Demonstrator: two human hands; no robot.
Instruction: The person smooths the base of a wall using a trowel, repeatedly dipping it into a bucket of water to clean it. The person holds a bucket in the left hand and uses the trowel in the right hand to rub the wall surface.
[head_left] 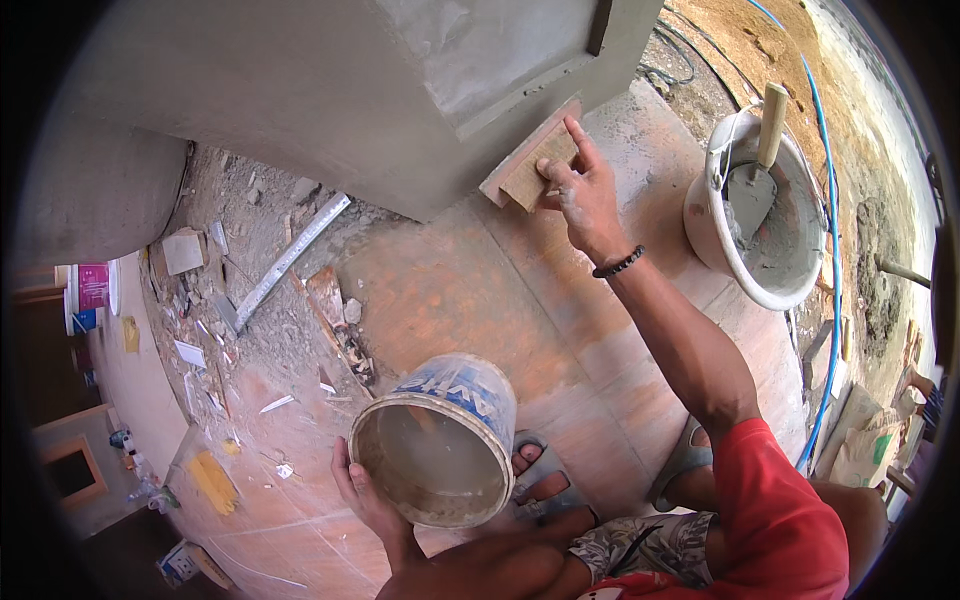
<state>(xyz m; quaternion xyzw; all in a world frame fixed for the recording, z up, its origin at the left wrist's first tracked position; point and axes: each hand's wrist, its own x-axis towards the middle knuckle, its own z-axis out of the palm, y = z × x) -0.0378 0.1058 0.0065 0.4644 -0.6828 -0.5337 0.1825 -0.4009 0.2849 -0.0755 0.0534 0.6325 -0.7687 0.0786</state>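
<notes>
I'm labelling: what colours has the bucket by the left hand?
The bucket looks whitish and blue outside; head view.

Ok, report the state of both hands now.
Left hand: holding the bucket at its rim.
Right hand: holding the float, index finger extended.

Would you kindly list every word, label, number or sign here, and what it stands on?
Blue-and-white bucket held in the left hand: large lettering, which I won't reproduce.
Pale sack, far right: green marking, too blurred to read.
Pink-and-white container, far left: any print is too small to read.
</notes>
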